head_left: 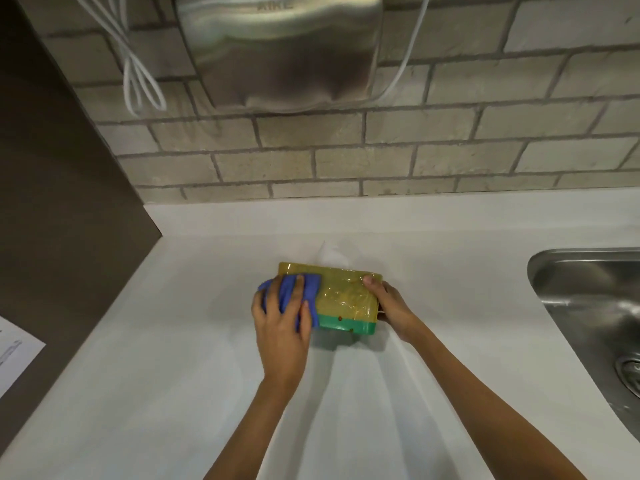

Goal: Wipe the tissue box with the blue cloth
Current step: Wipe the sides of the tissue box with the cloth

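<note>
A tissue box (346, 299) with a yellow top, a green front band and small reddish spots lies on the white counter (173, 341). A white tissue (330, 252) pokes up behind it. My left hand (282, 327) presses a blue cloth (310, 289) onto the box's left end, covering that end. My right hand (391, 304) grips the box's right end, thumb on the top corner.
A steel sink (588, 299) is set into the counter at the right. A metal hand dryer (280, 50) and white cables (138, 74) hang on the brick wall behind. A dark panel (52, 202) stands at the left, with a paper sheet (14, 355) low on it.
</note>
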Tool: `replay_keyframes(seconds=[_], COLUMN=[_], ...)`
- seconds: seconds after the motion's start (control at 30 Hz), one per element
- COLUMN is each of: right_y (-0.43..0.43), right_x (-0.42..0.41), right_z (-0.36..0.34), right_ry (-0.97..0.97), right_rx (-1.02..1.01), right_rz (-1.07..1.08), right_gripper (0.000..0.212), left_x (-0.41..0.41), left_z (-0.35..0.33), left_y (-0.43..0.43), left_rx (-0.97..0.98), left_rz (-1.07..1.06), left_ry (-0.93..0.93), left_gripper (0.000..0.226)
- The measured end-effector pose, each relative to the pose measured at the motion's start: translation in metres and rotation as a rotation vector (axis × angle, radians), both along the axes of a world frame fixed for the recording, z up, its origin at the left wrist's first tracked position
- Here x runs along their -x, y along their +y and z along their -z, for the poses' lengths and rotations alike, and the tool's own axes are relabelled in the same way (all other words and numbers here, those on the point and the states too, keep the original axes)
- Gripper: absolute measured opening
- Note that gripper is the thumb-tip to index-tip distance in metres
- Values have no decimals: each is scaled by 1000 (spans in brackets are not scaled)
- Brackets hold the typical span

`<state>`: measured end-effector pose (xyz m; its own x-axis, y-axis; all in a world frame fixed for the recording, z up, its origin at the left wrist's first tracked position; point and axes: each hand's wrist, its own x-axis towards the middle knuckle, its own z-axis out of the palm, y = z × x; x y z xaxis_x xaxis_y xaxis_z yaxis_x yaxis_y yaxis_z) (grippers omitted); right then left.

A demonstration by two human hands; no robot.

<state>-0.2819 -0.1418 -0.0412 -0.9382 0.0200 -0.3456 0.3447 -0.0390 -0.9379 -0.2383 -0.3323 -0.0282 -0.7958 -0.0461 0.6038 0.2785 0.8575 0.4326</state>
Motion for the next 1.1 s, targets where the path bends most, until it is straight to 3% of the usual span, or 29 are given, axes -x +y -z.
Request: replay_keyframes(seconds=[0.13, 0.27, 0.4, 0.57, 0.63, 0.77, 0.83, 0.97, 1.1], right_y=[-4, 0, -2, 5, 5, -1, 2, 7, 3], right_x=[-1, -4, -4, -5, -5, -3, -3, -3, -4], right_z=[-3, -3, -4, -1, -1, -5, -5, -6, -7], right_ry=[-1, 2, -1, 12, 5, -19, -37, -52, -41], right_rx=[25, 38, 40, 54, 41, 36, 27, -15, 4], right_rz=[-11, -14, -55, -63, -61, -58, -46, -44, -26], right_gripper=[43, 76, 91, 94, 96, 81, 64, 59, 58], left_x=[11, 2, 2, -8, -7, -12, -15, -10, -12], left_z=[-22, -12, -17, 2, 11, 7, 11, 22, 26], left_y=[36, 38, 47, 43, 29, 50, 57, 33, 23], left_rx=[-17, 124, -83, 101, 121, -51, 30, 282, 206], left_rz=[-23, 149, 24, 238, 225, 88, 178, 317, 212], left_ry=[-52, 28, -29, 82, 120, 49, 109, 253, 246], left_gripper=[37, 41, 37, 40, 39, 38, 38, 35, 40])
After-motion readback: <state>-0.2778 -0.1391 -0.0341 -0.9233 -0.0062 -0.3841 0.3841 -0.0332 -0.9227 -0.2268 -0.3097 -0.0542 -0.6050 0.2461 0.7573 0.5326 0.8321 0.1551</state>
